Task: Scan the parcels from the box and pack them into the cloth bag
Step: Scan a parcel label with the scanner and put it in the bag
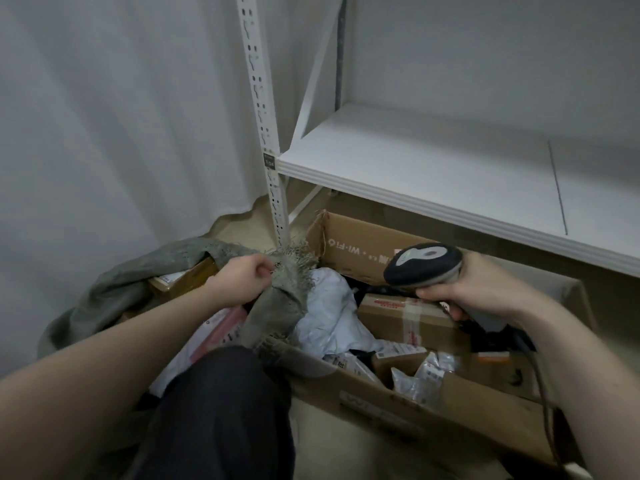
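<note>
- Down on the floor, the left hand (242,275) pinches the frayed edge of the grey cloth bag (114,285), fingers curled tight on the fabric and lifting it at the bag's mouth.
- Inside the bag lie a brown carton (183,277) and some white and pink mailers (214,330).
- The right hand (474,289) grips the handle of a barcode scanner (424,265), fingers wrapped round it, the scanner's head tilted over the box; its cable (543,393) hangs down beside the forearm.
- The cardboard box (349,244) stands open just right of the bag, touching its frayed edge, under a white shelf (433,168).
- In the box sit a crumpled white poly mailer (332,306), a taped brown parcel (405,315) right below the scanner, and several small silvery pouches (419,379) near the front wall.
- A dark trouser knee (225,403) shows between the forearms.
</note>
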